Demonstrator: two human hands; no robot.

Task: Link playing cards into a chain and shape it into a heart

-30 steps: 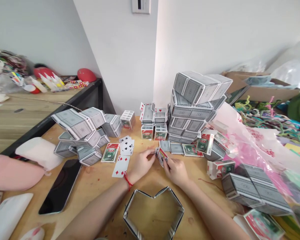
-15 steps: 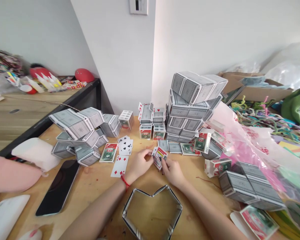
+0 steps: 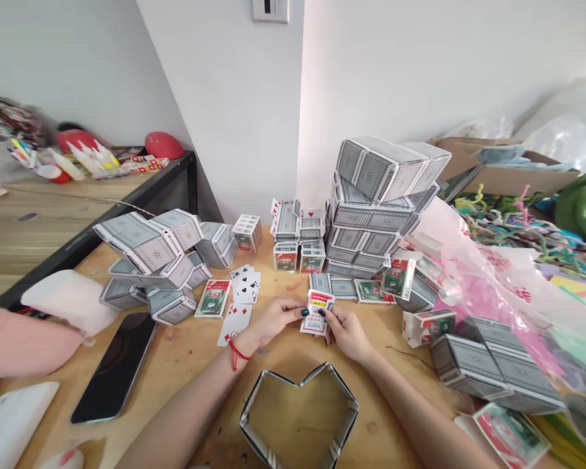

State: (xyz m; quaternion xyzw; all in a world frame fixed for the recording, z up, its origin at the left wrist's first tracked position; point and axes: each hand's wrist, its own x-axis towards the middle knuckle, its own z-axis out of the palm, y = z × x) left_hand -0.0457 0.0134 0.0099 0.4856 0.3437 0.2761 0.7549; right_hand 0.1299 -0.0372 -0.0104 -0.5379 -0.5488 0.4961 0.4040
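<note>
Between my hands is a small stack of playing cards, its top card printed in red, yellow and white. My left hand pinches the stack's left edge, thumb on top. From the other side my right hand grips it, thumb over the face and fingers beneath. A heart-shaped frame made of cards stands on the table between my forearms. Left of my left hand lie spade cards and diamond cards, with a green and red card box beside them.
Stacked card-made blocks rise at the back right, and more blocks stand at left. A phone lies front left. Opened card boxes, plastic bags and joined card blocks crowd the right side.
The stack has turned from a tilt to nearly upright, its printed top card now facing me more fully. My left thumb has come onto the stack's edge.
</note>
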